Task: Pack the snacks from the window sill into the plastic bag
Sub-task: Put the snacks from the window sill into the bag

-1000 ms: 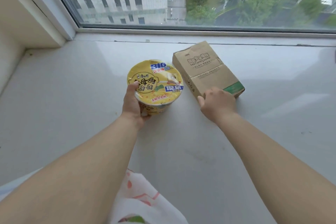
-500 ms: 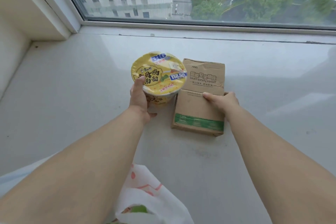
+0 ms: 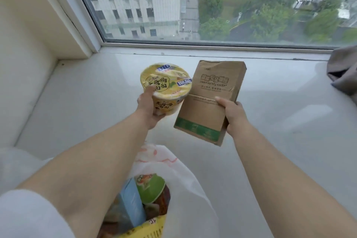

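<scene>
My left hand [image 3: 147,110] grips a yellow instant-noodle bowl [image 3: 167,87] from below and the side, thumb on its lid, tilted and lifted off the white window sill [image 3: 280,121]. My right hand [image 3: 232,116] holds a brown cardboard box [image 3: 210,100] with a green stripe by its right edge, thumb on the front face, also raised above the sill. The white plastic bag [image 3: 185,185] lies open below my left forearm, holding a green-lidded cup [image 3: 151,187], a light blue box [image 3: 133,203] and a yellow packet [image 3: 146,230].
The window glass [image 3: 212,6] and its frame run along the far edge of the sill. A wall reveal [image 3: 29,35] closes the left side. A grey cloth [image 3: 343,69] lies at the sill's right end.
Both hands have lifted their items off the sill and drawn them closer. The box went from lying flat to being held up, and the open bag has come into view below.
</scene>
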Demonstrator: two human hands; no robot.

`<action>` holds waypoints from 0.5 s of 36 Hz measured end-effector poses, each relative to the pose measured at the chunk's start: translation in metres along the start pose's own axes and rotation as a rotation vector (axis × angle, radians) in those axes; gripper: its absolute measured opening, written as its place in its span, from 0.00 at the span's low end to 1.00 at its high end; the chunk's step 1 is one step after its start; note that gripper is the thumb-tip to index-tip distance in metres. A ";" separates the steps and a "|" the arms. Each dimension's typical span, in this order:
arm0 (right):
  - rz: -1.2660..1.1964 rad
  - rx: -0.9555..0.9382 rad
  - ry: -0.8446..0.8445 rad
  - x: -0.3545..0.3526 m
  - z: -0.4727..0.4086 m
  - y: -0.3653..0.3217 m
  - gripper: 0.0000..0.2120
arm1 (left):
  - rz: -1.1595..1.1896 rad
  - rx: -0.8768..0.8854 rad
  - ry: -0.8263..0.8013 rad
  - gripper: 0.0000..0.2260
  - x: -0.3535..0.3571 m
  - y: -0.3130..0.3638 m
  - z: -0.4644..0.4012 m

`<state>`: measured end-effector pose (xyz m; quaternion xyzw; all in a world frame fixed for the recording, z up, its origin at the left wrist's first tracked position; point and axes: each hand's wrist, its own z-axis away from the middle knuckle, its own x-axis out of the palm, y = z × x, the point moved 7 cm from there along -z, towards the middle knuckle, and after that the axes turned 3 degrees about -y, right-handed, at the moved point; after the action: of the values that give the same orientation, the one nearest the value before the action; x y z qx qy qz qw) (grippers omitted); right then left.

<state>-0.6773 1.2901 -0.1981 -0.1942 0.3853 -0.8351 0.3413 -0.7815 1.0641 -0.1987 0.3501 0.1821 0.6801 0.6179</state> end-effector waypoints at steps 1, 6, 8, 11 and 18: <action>-0.030 -0.035 0.001 0.000 0.013 -0.007 0.23 | 0.023 0.032 -0.040 0.27 0.002 0.006 0.009; -0.199 -0.145 -0.039 0.007 0.087 -0.033 0.15 | 0.222 0.148 -0.117 0.18 0.005 0.030 0.072; -0.225 -0.187 -0.073 0.010 0.117 -0.043 0.16 | 0.274 0.177 -0.145 0.14 0.003 0.039 0.102; -0.225 -0.251 -0.146 0.014 0.161 -0.058 0.20 | 0.273 0.239 -0.210 0.11 -0.009 0.053 0.145; -0.108 -0.371 -0.364 0.030 0.246 -0.059 0.24 | 0.351 0.397 -0.308 0.20 -0.071 0.053 0.226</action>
<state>-0.5787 1.1704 0.0039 -0.4209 0.4531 -0.7185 0.3183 -0.6613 0.9441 -0.0245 0.5891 0.1522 0.6664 0.4309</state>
